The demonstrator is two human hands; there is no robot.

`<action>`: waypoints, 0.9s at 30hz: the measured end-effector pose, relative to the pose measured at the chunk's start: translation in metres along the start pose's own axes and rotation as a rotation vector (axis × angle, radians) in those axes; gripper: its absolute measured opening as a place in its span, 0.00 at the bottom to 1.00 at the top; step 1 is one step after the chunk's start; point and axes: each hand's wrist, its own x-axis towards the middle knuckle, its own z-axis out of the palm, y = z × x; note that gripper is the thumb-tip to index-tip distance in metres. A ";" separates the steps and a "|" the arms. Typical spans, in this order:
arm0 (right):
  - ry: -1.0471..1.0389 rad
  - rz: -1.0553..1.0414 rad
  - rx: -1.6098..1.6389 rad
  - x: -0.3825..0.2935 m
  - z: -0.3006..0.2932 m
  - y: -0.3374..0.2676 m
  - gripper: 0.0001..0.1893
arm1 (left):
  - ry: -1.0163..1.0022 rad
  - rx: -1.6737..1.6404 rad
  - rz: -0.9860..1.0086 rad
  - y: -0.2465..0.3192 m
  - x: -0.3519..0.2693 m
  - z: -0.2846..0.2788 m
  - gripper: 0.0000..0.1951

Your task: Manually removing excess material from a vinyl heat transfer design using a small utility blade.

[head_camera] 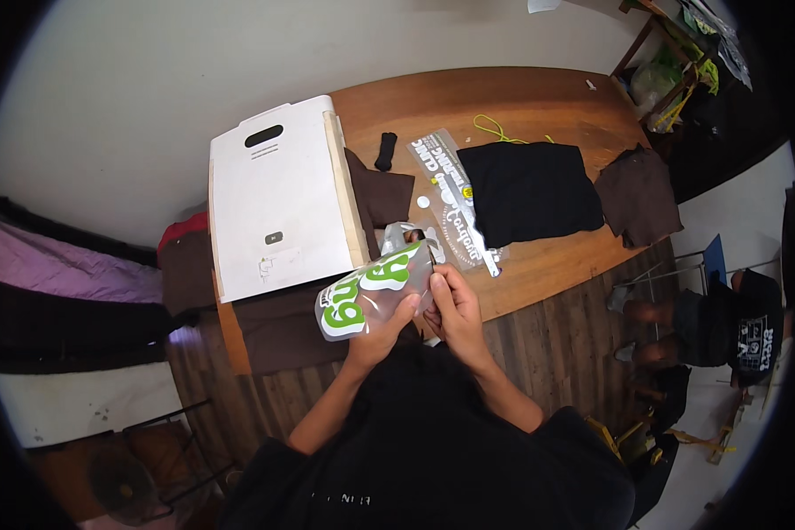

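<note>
A curled transfer film sheet with green and white lettering is held up at the near edge of the wooden table. My left hand grips it from below, the thumb on its right part. The fingers of my right hand pinch the sheet's right edge. Beyond, a white press-like panel lies over brown fabric. More printed transfer film lies flat on the table, partly beneath a folded black cloth.
A black rolled item and a yellow-green cord lie toward the back of the table. Brown cloth sits at its right end. Another person is at the right, near a blue-topped stand. A fan stands at lower left.
</note>
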 end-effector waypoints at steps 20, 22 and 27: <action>-0.081 0.280 0.009 0.064 -0.048 0.056 0.17 | 0.278 -0.029 -0.025 -0.044 -0.001 -0.018 0.16; -0.081 0.262 -0.015 0.069 -0.050 0.060 0.17 | 0.295 -0.038 -0.034 -0.046 -0.002 -0.021 0.15; -0.155 -0.200 -0.476 0.098 -0.077 0.108 0.07 | 0.316 -0.055 0.009 -0.042 0.002 -0.028 0.15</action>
